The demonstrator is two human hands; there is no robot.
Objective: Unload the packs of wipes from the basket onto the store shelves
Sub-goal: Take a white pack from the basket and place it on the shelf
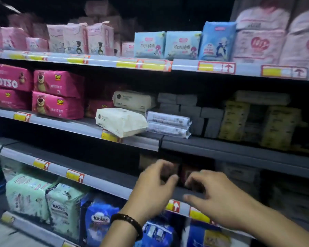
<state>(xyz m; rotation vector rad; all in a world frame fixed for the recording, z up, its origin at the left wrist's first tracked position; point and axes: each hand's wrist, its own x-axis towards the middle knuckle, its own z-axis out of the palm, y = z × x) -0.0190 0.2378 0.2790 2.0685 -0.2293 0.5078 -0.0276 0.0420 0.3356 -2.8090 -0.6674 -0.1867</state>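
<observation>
Both my hands reach into the dark third shelf point(239, 155) from the top. My left hand point(155, 186), with a dark bead bracelet on the wrist, curls its fingers and thumb around a dark red pack of wipes point(169, 171) standing on that shelf. My right hand point(216, 198) is just to the right, its fingertips on a second dark red pack point(190, 172) and its thumb spread apart below, over the shelf edge. Both packs are blurred and in shadow. The basket is out of view.
Above, a cream pack point(120, 122) juts over the second shelf's edge, beside pink bear packs point(58, 106) and grey stacks point(191, 111). The top shelf holds pink and blue packs point(183, 45). Below my hands stand green point(28, 195) and blue bags point(100, 220).
</observation>
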